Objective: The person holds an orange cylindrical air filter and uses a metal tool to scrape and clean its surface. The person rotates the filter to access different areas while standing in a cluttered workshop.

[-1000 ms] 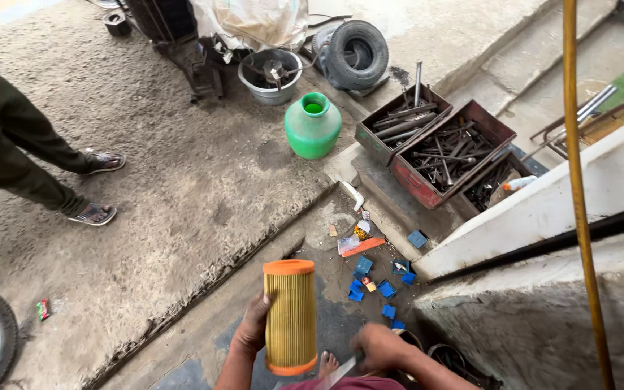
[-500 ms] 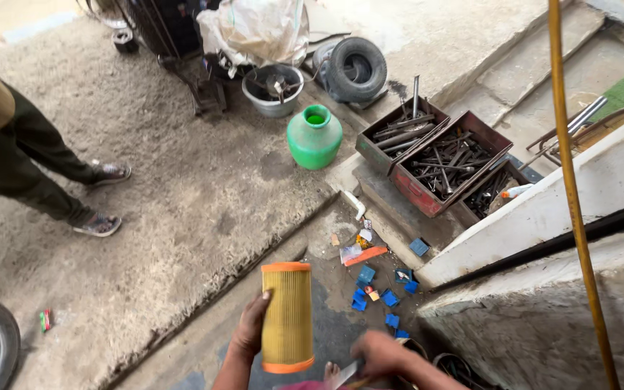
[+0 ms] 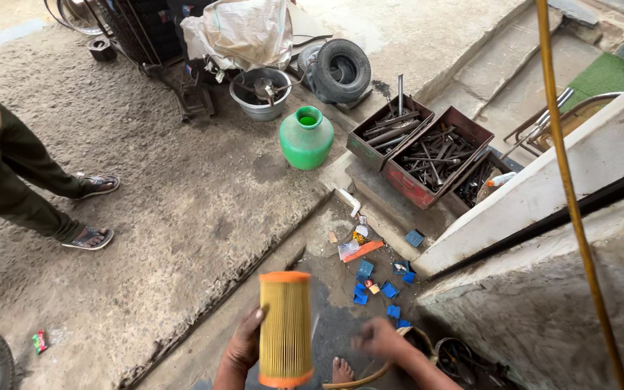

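Observation:
My left hand (image 3: 243, 345) grips an upright cylindrical air filter (image 3: 285, 328) with yellow pleats and orange end caps, at the bottom centre of the head view. Just right of the filter, my right hand (image 3: 378, 339) is blurred and closed, apparently on the end of a thin tan hose (image 3: 370, 373) that curves beneath it. My bare foot (image 3: 340, 370) shows below, between the hands.
Blue scraps (image 3: 388, 290) litter the ground beyond my hands. Farther off stand a green pot (image 3: 306, 137), red metal boxes of tools (image 3: 427, 153), a tyre (image 3: 339, 70) and a basin (image 3: 260, 92). Another person's legs (image 3: 30, 191) stand at left. A concrete ledge (image 3: 543, 238) and yellow hose (image 3: 568, 188) run at right.
The filter has stayed upright in my left hand. My right hand has shifted a little right, away from it. The camera has tilted, so the scene sits slightly lower in view.

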